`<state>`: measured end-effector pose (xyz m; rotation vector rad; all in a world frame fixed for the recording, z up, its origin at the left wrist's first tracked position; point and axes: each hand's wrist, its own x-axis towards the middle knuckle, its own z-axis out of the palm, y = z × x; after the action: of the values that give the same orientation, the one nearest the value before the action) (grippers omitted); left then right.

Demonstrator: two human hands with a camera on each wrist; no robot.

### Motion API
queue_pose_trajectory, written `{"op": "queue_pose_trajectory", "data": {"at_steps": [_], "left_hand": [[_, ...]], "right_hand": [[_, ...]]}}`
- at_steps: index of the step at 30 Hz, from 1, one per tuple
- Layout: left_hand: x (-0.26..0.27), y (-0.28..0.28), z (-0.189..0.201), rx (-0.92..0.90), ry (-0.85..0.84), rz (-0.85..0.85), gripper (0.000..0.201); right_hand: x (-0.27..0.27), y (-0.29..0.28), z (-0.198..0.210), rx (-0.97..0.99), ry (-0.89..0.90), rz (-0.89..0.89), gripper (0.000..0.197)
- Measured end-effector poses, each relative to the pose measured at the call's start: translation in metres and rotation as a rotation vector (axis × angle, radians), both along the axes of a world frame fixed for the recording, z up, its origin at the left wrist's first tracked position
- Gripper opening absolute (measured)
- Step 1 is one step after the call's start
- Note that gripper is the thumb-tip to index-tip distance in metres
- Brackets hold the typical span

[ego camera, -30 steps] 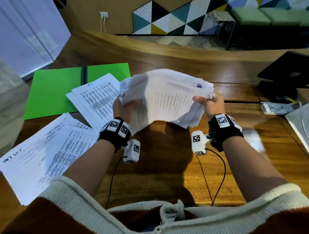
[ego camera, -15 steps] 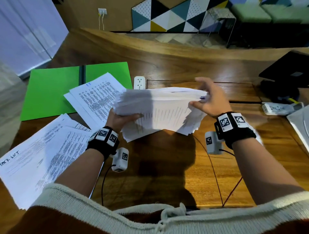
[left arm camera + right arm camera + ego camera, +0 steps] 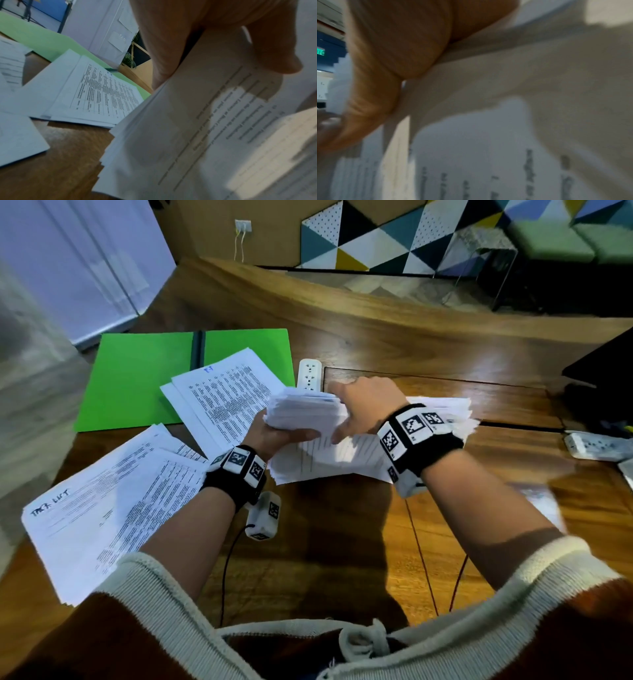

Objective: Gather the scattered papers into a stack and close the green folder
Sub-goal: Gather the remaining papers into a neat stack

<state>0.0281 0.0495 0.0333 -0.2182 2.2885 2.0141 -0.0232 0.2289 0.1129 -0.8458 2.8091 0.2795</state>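
Observation:
A thick bundle of printed papers (image 3: 303,414) is held above the wooden desk (image 3: 346,546). My left hand (image 3: 277,436) grips its left end, thumb on the near face. My right hand (image 3: 366,405) lies across its top edge, fingers over the far side and thumb on the near face. The left wrist view shows my fingers (image 3: 171,40) clamped on the bundle (image 3: 188,135); the right wrist view is blurred, with my thumb on the paper (image 3: 505,108). The green folder (image 3: 137,378) lies open at the back left, loose sheets (image 3: 226,395) overlapping it. More sheets (image 3: 102,508) are spread at the near left.
A white power strip (image 3: 309,374) lies just behind the bundle and another (image 3: 596,445) sits at the right edge. A dark object (image 3: 603,364) stands at the far right. A raised wooden ledge (image 3: 376,313) borders the back of the desk.
The bundle has come down and tipped flatter, toward the desk. My right hand has left the bundle's right end and slid left over its top. My left hand keeps its grip.

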Motion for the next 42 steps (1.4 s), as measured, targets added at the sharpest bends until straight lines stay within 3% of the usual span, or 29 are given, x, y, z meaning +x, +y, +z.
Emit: {"op": "queue_pose_trajectory", "data": {"at_steps": [8, 12, 15, 23, 26, 29, 30, 33, 35, 37, 42], "left_hand": [[-0.005, -0.001, -0.005, -0.07, -0.034, -0.021, 0.065], [-0.008, 0.002, -0.01, -0.064, -0.055, -0.011, 0.037], [-0.009, 0.007, -0.009, -0.025, -0.083, 0.027, 0.033], [-0.012, 0.006, -0.022, 0.053, -0.167, 0.166, 0.038], [-0.01, -0.001, -0.027, 0.065, -0.183, 0.237, 0.077], [-0.01, -0.005, -0.031, 0.156, -0.303, 0.298, 0.109], [-0.009, -0.001, -0.024, 0.212, -0.345, 0.259, 0.107], [-0.017, 0.015, 0.011, 0.186, -0.271, 0.147, 0.038], [-0.025, 0.024, 0.034, 0.175, -0.165, 0.204, 0.032], [-0.035, 0.027, 0.041, 0.203, -0.042, 0.287, 0.051], [-0.028, 0.048, 0.044, 0.099, 0.164, 0.269, 0.039]], "right_hand": [[-0.014, 0.021, 0.013, -0.004, -0.085, -0.006, 0.081], [-0.011, 0.036, 0.005, 0.02, -0.051, -0.047, 0.079], [-0.008, 0.033, 0.001, 0.023, -0.012, -0.052, 0.076], [-0.007, 0.037, 0.012, -0.088, -0.056, -0.115, 0.039], [-0.011, 0.058, 0.021, -0.325, -0.084, -0.262, 0.031], [-0.017, 0.085, 0.019, -0.802, -0.2, -0.437, 0.031], [-0.015, 0.09, 0.016, -0.995, -0.261, -0.492, 0.026], [0.001, 0.094, 0.0, -1.441, -0.396, -0.589, 0.024], [0.01, 0.094, -0.012, -1.549, -0.392, -0.631, 0.024], [0.018, 0.096, -0.02, -1.637, -0.354, -0.68, 0.024], [0.032, 0.105, -0.033, -1.767, -0.344, -0.752, 0.03]]}}
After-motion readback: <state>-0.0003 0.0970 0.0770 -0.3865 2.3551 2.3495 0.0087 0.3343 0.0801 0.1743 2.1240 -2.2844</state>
